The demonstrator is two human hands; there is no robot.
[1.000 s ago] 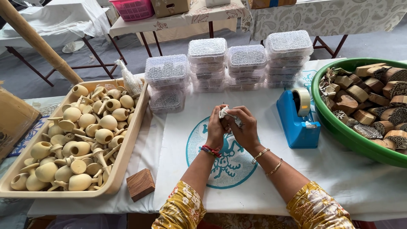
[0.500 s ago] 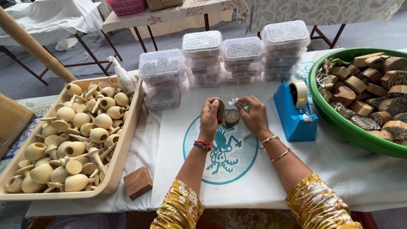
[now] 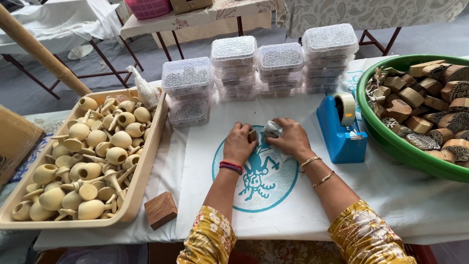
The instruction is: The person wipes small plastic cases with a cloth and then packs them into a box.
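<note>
Currently both hands sit together on the white cloth (image 3: pixel 391 195), right over the top edge of the teal round print (image 3: pixel 255 171). Left hand (image 3: pixel 239 142) is curled, fingers closed round a small wooden block (image 3: pixel 252 135), dark brown, prob. carved, though I can't tell the face pattern. Right hand (image 3: pixel 292 138) is also curled, pinching a crumpled bit of clear wrap (image 3: pixel 272 129) that covers part of the block. Block is between the two hands, low, at or just above the cloth; contact w/ cloth I can't confirm.

Progress, my read: wrapping is partway. Wrap is on one side of the block, not yet closed round it, no tape on it that I see. Blue tape dispenser (image 3: pixel 342 128) stands just right of the right hand, untouched. Green tub (image 3: pixel 386 142) far right holds many more carved blocks, so plenty left. Stacked clear lidded boxes (image 3: pixel 234 63) behind the hands, shut.

Vs 0.5 s ago: hands are lower and closer in, block more covered by the wrap, less of its round face showing. Vs 1.0 s ago: hands were raised, wrap held up near fingertips. Tray of pale wooden knobs (image 3: pixel 83 156) at left and the loose wood cube (image 3: pixel 160 209) look unchanged.
</note>
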